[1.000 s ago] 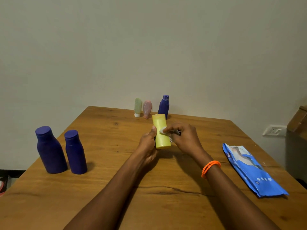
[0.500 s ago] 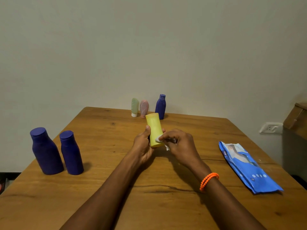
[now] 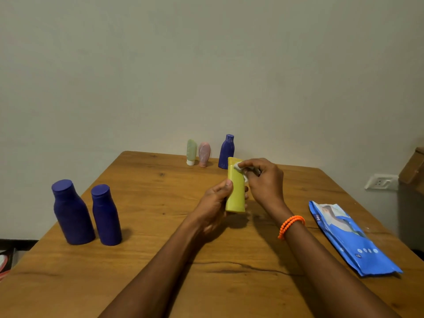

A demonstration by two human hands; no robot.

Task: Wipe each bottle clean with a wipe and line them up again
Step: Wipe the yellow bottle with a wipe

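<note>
While the left hand (image 3: 215, 203) is gripping the lower half of the yellow bottle (image 3: 235, 187), with the thumb lying across its near face and the fingertips just showing round its far edge, the right hand (image 3: 263, 180) is pinching a crumpled white wipe (image 3: 238, 167) against the bottle's upper right corner. The bottle is being held nearly upright above the wooden table (image 3: 160, 260), its base clear of the surface and its top leaning slightly away from the person. The right fingers are curling tightly round the wipe, the back of the hand is facing up, and an orange beaded bracelet (image 3: 291, 226) is sitting on that wrist. Both forearms are reaching in from the near edge and meeting at the bottle.

Just behind the held bottle, at the far edge of the table by the wall, a small blue bottle (image 3: 226, 152) is standing, with a pink tube (image 3: 204, 154) and a green tube (image 3: 191, 152) in a row to its left. Well to the left of the grip, two larger blue bottles (image 3: 87, 214) are standing side by side, almost touching. Well to the right, a blue pack of wipes (image 3: 351, 239) is lying flat on the table. A wall socket (image 3: 380, 182) is showing beyond the table's right corner. Nothing is lying on the table between the grip and either group of bottles.
</note>
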